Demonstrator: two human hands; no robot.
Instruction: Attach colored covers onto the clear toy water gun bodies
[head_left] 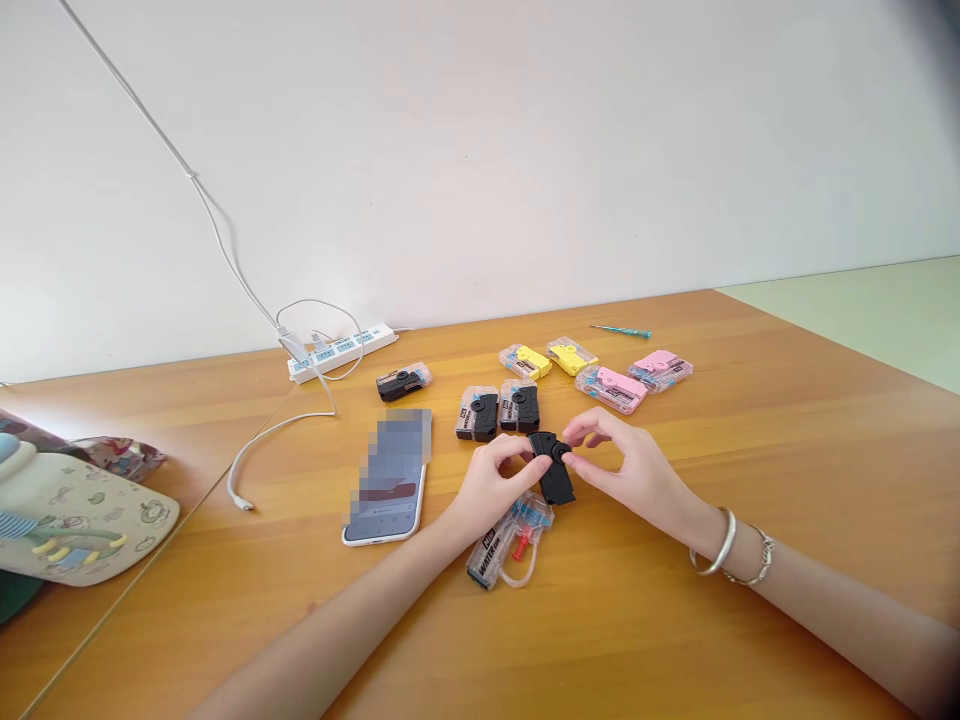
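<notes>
A small black plastic water gun (553, 470) lies tilted under my hands, a round dial (561, 452) showing on its top. My left hand (495, 485) grips its near side with the fingers. My right hand (619, 465) pinches the dial between thumb and forefinger. Just below them sits an opened clear plastic packet (510, 540) marked "Water", with red and blue parts and a loop of clear tube inside. Beyond my hands, several sealed packets hold similar toys: black ones (477, 414), yellow ones (571, 355) and pink ones (611, 389).
A smartphone (390, 480) with a blurred screen lies left of my left hand. A white power strip (341, 352) and white cables (285, 440) sit by the wall. A teal-handled screwdriver (621, 331) lies at the back. A patterned fabric bag (75, 510) hangs over the left edge.
</notes>
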